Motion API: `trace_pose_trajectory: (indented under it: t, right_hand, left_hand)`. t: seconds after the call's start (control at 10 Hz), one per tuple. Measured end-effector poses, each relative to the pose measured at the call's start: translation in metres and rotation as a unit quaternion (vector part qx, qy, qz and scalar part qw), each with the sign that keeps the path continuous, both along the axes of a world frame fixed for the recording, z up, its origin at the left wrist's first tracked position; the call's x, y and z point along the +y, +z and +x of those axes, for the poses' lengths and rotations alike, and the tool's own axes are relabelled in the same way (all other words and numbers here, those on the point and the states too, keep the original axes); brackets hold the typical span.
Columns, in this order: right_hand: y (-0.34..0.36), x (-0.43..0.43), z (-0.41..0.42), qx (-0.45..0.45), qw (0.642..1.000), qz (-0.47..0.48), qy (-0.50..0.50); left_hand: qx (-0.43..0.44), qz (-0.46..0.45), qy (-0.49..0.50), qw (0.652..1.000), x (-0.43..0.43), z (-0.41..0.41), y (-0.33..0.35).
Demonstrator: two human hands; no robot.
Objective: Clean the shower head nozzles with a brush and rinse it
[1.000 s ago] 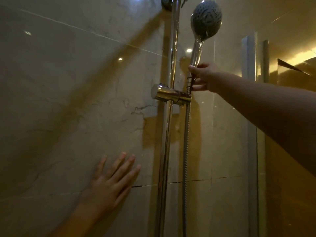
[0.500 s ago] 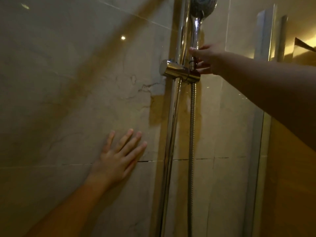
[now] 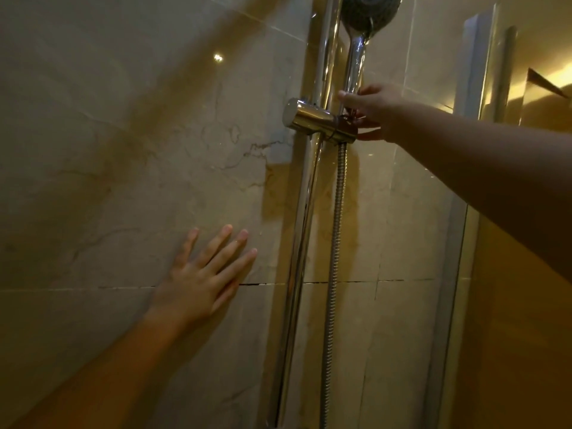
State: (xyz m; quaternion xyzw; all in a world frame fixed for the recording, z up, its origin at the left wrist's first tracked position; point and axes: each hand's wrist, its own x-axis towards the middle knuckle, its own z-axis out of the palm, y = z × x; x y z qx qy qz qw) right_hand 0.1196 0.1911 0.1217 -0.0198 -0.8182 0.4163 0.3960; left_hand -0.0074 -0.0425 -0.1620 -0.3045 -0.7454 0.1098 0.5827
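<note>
The chrome shower head [image 3: 368, 13] with its grey nozzle face reaches the top edge, partly cut off. Its handle [image 3: 354, 63] sits in the chrome holder [image 3: 315, 122] on the vertical slide rail [image 3: 305, 212]. My right hand [image 3: 376, 111] is closed around the lower end of the handle just above the holder. A ribbed metal hose [image 3: 335, 243] hangs straight down from the holder. My left hand [image 3: 201, 280] lies flat on the marble wall with fingers spread, holding nothing. No brush is in view.
Glossy beige marble tiles [image 3: 123, 150] cover the wall, with a dark grout line at left-hand height. A metal-framed glass shower panel [image 3: 473, 88] stands to the right of the rail, close behind my right forearm.
The view has tilted down, so the shower head sits higher in frame. My right hand has slid down the handle to the holder. My left hand stays flat on the wall.
</note>
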Motion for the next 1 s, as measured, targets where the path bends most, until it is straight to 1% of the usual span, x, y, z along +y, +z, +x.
trace_pose_trajectory:
  t: [0.3,0.4,0.5,0.6,0.7,0.8,0.9,1.0]
  right_hand:
    - [-0.007,0.001,-0.004,0.012,1.0,-0.019,0.006]
    - [-0.021,0.002,0.006,-0.005,0.999,-0.025,0.031]
    - [-0.047,0.005,0.018,-0.003,0.999,-0.02,0.036]
    - [-0.083,0.01,0.028,0.012,1.0,0.001,-0.004]
    - [-0.121,0.019,0.04,0.044,0.992,0.092,-0.077]
    - [-0.164,0.028,0.059,0.029,0.975,0.182,-0.126]
    - [-0.21,0.024,0.091,-0.025,0.972,0.201,-0.122]
    - [-0.284,0.027,0.132,-0.159,0.963,0.2,-0.09]
  left_hand:
    - [0.002,-0.009,0.006,1.0,-0.001,-0.001,0.001]
    - [0.004,-0.003,0.0,1.0,-0.001,0.0,0.001]
    - [0.014,-0.002,-0.002,1.0,-0.002,0.0,0.001]
    - [0.013,0.002,-0.011,1.0,-0.002,0.001,0.001]
    - [0.005,0.003,-0.013,1.0,-0.002,0.003,0.002]
    - [0.004,0.006,-0.024,1.0,-0.002,0.002,0.002]
    - [-0.026,0.009,-0.026,0.999,-0.002,0.006,0.001]
    - [-0.034,0.01,-0.042,0.999,-0.003,0.004,0.002]
